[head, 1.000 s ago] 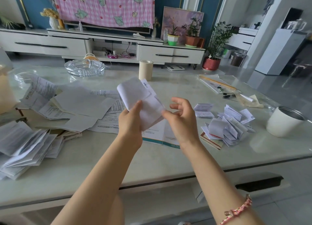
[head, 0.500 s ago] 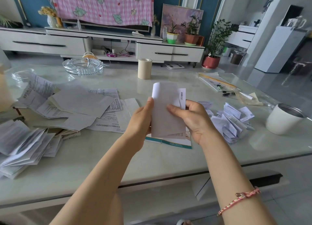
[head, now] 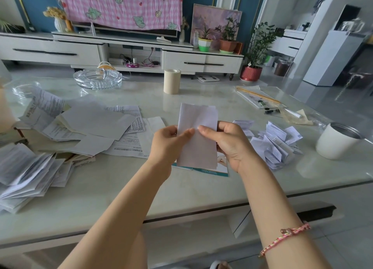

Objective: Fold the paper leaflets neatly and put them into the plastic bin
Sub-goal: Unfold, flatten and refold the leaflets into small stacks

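- The leaflet (head: 198,135) is up off the table, held upright between both hands over the middle of the top.
- Left hand (head: 167,141) pinches its left edge and right hand (head: 230,145) pinches the right edge, with the thumbs almost meeting on the near face.
- Room to move: there's a bare strip of table (head: 181,194) along the front edge, plus a clear patch behind, toward the beige roll (head: 172,81).
- The leaflet is a tall, narrow rectangle of plain white paper, folded in layers, with soft creases and a slightly uneven top edge.
- A glossy teal-edged brochure (head: 210,171) lies flat right under it.
- Right side has a heap of small folded leaflets (head: 276,143), then a white cup with a metal rim (head: 337,141) near the table edge.
- Left side has loose printed sheets (head: 96,127) overlapping, with a fanned stack (head: 24,172) at the far-left end.
- The tabletop is pale, shiny stone, and there's a ribbed glass ashtray (head: 97,79) at the back.
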{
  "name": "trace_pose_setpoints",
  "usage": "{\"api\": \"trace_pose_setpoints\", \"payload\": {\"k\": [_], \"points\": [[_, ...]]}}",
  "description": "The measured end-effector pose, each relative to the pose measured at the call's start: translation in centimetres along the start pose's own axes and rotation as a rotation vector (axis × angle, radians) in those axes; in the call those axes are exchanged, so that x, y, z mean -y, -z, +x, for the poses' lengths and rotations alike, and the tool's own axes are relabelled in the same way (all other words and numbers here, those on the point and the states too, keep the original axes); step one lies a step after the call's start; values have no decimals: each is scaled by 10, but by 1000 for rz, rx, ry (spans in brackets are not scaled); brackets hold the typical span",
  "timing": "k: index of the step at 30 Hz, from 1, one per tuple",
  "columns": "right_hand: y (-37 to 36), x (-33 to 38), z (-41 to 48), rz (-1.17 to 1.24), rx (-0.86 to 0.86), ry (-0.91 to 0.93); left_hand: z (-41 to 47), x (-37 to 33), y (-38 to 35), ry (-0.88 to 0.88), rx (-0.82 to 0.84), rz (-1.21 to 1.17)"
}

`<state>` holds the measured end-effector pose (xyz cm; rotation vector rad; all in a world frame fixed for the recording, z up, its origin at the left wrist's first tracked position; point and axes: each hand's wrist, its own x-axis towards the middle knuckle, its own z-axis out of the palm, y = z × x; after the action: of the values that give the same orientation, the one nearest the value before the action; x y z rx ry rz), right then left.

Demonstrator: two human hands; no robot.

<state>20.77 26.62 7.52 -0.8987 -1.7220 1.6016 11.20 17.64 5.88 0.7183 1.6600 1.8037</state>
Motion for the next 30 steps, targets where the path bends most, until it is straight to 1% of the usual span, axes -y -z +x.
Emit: {"api": "trace_pose_setpoints", "payload": {"k": [2, 5, 8, 10, 14, 15, 18, 20, 22, 23, 24, 25, 26, 27, 28, 29, 30], "points": [[1, -1, 1, -5, -25, 21, -1, -2, -3, 6, -10, -12], [2, -1, 0, -31, -20, 36, -1, -4, -4, 63, -40, -49], [2, 0, 0, -71, -26, 28, 0, -1, -4, 58, -70, 32], [3, 1, -1, -52, -32, 12, 1, 0, -4, 14, -88, 95], [4, 4, -5, 9, 111, -28, 3, 2, -2, -76, -98, 125], [4, 4, -5, 15, 118, -23, 3, 2, -3, -90, -98, 134], [3, 1, 0, 55, 2, 12, 3, 4, -4, -90, -86, 130], [4, 0, 1, 58, -34, -2, 2, 5, -4, -67, -77, 127], [6, -1, 5, 33, -77, 5, 4, 6, -3, -84, -92, 211], [7, -2, 6, -2, -137, 46, 4, 7, -2, -108, -101, 281], [9, -2, 8, -107, -223, 133, 5, 7, -1, -134, -96, 359], [12, -2, 9, -292, -300, 254, 6, 7, 0, -160, -71, 442], [15, -2, 9, -512, -331, 374, 6, 7, 1, -186, -32, 522], [17, -1, 8, -698, -318, 470, 5, 7, 1, -207, 14, 589], [19, 0, 7, -814, -265, 502, 3, 7, -1, -224, 60, 645], [21, 1, 6, -848, -186, 474, 1, 7, -2, -239, 106, 690], [22, 2, 4, -829, -101, 409, -1, 7, -4, -253, 150, 727]]}}
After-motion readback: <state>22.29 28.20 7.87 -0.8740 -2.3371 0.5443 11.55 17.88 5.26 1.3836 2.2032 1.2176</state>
